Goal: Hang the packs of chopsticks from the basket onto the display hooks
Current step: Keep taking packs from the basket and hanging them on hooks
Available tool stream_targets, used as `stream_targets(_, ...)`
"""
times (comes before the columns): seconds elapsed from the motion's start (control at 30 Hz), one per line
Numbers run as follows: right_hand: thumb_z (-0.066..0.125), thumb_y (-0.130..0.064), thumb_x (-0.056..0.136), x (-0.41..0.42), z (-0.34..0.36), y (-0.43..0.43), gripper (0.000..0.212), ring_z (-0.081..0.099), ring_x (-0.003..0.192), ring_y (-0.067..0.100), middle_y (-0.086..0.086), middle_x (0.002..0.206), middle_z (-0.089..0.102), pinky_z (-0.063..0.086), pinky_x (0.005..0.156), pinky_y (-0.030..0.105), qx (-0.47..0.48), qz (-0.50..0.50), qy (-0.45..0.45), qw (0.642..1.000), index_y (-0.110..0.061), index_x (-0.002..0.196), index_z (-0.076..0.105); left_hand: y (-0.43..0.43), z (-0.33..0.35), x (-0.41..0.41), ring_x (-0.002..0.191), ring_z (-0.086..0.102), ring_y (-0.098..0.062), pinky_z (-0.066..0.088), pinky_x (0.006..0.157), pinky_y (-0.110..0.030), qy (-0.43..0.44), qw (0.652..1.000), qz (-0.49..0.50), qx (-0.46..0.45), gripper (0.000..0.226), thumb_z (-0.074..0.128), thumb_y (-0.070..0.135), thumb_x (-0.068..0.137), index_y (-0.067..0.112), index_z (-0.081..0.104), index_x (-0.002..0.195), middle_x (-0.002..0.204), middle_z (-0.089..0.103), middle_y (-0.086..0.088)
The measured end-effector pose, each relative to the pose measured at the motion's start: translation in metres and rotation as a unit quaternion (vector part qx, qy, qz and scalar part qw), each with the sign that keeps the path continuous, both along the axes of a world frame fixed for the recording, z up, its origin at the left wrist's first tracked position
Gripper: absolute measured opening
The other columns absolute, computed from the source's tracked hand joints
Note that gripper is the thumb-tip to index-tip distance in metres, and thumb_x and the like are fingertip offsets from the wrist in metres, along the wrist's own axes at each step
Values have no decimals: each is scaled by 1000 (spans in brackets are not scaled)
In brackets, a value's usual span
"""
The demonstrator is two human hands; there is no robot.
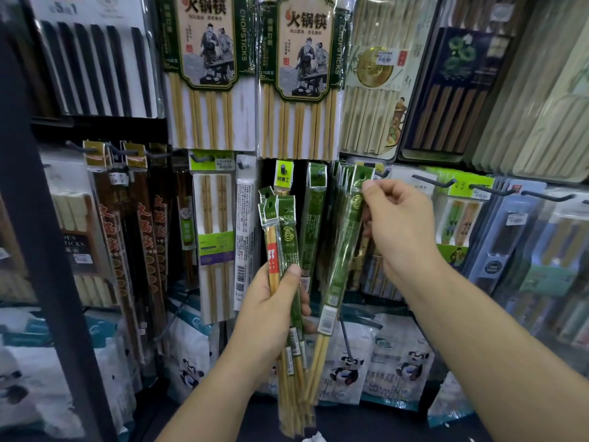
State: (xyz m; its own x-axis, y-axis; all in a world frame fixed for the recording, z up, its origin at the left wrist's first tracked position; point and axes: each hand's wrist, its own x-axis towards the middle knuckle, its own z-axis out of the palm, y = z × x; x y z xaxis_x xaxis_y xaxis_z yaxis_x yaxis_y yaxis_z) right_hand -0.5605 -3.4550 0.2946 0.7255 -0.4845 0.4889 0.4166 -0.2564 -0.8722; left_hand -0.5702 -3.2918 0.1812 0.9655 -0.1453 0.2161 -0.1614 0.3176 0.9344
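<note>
Now, while the left hand point(271, 309) is gripping the spare packs point(282, 237), the right hand point(401, 228) is pinching one green chopstick pack point(344, 250), probably needing its hole aligned on the display hook point(381, 172).

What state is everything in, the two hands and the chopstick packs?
left hand, grips a bundle of packs.
bundle of packs, upright in the left hand, not yet hung.
right hand, pinches the top of a green pack.
green pack, tilted, top up by the hanging packs; hooked or not, cannot tell.
hanging packs, on their hook.
</note>
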Motion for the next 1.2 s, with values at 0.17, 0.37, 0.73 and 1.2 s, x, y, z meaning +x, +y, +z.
stream_targets(0.17,63,-26,100,8,8,-5,21,45,56,11,-6,56,50,45,58,35,-18,-7,6,1000,-23,80,69,2,3,1,61,62,-19,57,55,-34,19,999,-19,-34,17,58,26,105,12,66,105,70,64,-3)
stream_targets(0.37,63,-26,98,12,5,-7,21,45,54,8,-10,54,49,48,59,31,-42,-17,7,999,-18,79,67,3,3,0,65,64,-20,59,58,-37,10,999,-37,-20,21,58,24,105,28,74,91,75,65,-3)
stream_targets(0.73,63,-25,96,16,5,-8,25,44,54,9,-5,58,48,47,57,27,-44,-27,2,999,-16,73,63,2,3,0,67,64,-18,61,60,-39,-3,999,-37,-16,17,60,24,104,26,72,93,77,64,-3)
stream_targets(1.2,62,-39,97,-6,-20,11,33,47,54,4,-7,57,52,43,57,27,-86,8,-1,996,-20,70,60,0,6,-6,73,72,-22,62,64,-38,-16,997,-74,-26,9,76,32,81,29,75,89,81,73,-4)
